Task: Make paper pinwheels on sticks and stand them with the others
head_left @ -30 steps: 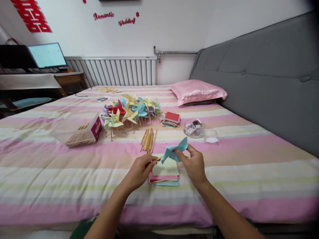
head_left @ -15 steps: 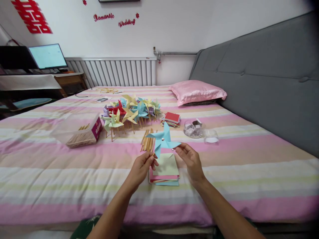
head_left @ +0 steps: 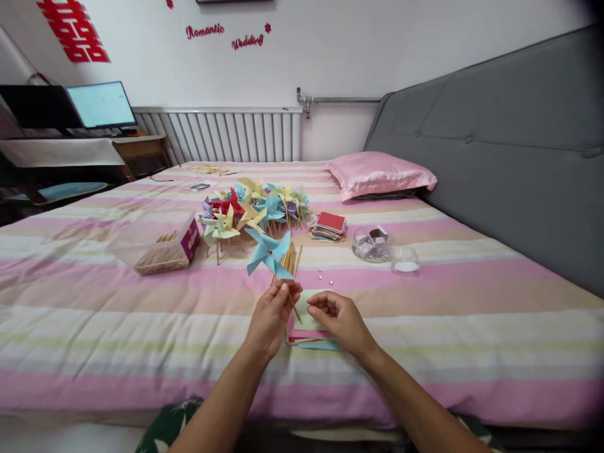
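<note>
A blue paper pinwheel (head_left: 270, 253) with a small pin at its centre is held up by my left hand (head_left: 271, 318), whose thumb and fingers close around its thin wooden stick. The stick's lower end pokes out below those fingers, slanting right. My right hand (head_left: 343, 319) hovers just right of that end, curved, with a small gap between thumb and fingers and nothing visible in it. Under both hands lies a stack of paper squares (head_left: 311, 322), pale green on top, pink and blue below. Behind the pinwheel is a pile of wooden sticks (head_left: 289, 259), partly hidden.
Several finished pinwheels (head_left: 252, 217) stand farther back on the striped bed. Left of them is a clear box (head_left: 160, 258) of sticks. To the right are red-topped paper squares (head_left: 330, 223), a clear tub (head_left: 370, 246), a clear round container (head_left: 406, 261) and a pink pillow (head_left: 382, 175).
The blue pinwheel has moved left and turned, and its stick now shows in my left hand. My right hand has left the pinwheel's blade and come down left, over the paper stack.
</note>
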`<state>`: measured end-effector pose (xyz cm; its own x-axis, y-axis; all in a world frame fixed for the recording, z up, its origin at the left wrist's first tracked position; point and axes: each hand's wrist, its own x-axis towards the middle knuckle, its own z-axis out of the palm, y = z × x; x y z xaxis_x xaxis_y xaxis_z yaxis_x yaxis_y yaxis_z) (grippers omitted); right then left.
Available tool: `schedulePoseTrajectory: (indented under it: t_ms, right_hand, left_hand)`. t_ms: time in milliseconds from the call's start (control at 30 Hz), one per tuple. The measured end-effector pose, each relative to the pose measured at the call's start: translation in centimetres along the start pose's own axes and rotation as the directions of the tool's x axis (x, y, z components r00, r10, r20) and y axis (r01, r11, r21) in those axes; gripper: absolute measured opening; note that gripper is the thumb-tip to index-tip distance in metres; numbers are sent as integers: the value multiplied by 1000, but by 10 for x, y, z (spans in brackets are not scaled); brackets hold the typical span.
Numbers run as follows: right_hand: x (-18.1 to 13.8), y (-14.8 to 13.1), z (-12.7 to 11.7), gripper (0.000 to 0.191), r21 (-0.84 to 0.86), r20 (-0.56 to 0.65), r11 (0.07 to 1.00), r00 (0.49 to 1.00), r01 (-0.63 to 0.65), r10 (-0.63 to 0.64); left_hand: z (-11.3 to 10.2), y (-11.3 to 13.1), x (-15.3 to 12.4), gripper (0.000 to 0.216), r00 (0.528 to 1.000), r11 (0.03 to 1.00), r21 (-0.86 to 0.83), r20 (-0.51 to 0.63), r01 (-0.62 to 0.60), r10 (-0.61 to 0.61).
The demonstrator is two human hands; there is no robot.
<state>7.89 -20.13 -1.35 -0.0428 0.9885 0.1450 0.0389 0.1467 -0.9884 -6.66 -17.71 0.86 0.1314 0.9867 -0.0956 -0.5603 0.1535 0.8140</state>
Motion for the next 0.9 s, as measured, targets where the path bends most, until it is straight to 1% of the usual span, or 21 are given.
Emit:
schedulePoseTrajectory:
  t_ms: [100, 200, 333, 433, 533, 600, 700, 800, 833, 900]
  right_hand:
    - [-3, 3, 3, 26, -38, 52, 997, 996, -67, 69]
    - [-6, 4, 8, 25, -58, 99, 993, 989, -102, 107]
    - [-8, 4, 12, 23, 25, 148, 991, 981, -129, 124]
    - [-8, 5, 13, 26, 76, 104, 986, 984, -150, 142]
    - [-6, 7, 12, 30, 95, 80, 982, 985, -162, 155]
    - [-5, 7, 11, 30, 101, 95, 981, 983, -169, 159]
    - [-3, 7, 6, 26, 90, 89, 982, 984, -163, 155]
    - [-1, 2, -1, 27, 95, 14, 985, 989, -145, 145]
    - [0, -1, -4, 31, 120, -19, 982, 989, -143, 146]
    - [2, -7, -8, 37, 189, -82, 975, 987, -119, 137]
  left_hand:
    - [0, 2, 0, 18, 1000, 999, -33, -21, -19, 19]
    - [2, 2, -1, 19, 999, 999, -35, -32, -28, 27]
    - [3, -2, -5, 22, 999, 998, 37, -22, -48, 49]
    - [3, -7, -8, 27, 999, 979, 202, -25, -33, 39]
    - [3, -13, -10, 32, 1000, 940, 340, -9, 17, -15]
    - [3, -15, -10, 33, 999, 929, 369, 15, 21, -29]
    - [2, -15, -8, 33, 999, 914, 404, 31, -29, 18]
    - [-1, -13, -6, 31, 996, 879, 469, 34, -85, 78]
    - [-1, -13, -6, 30, 996, 871, 482, 43, -93, 83]
    - [-1, -15, -7, 30, 996, 869, 488, 72, -83, 55]
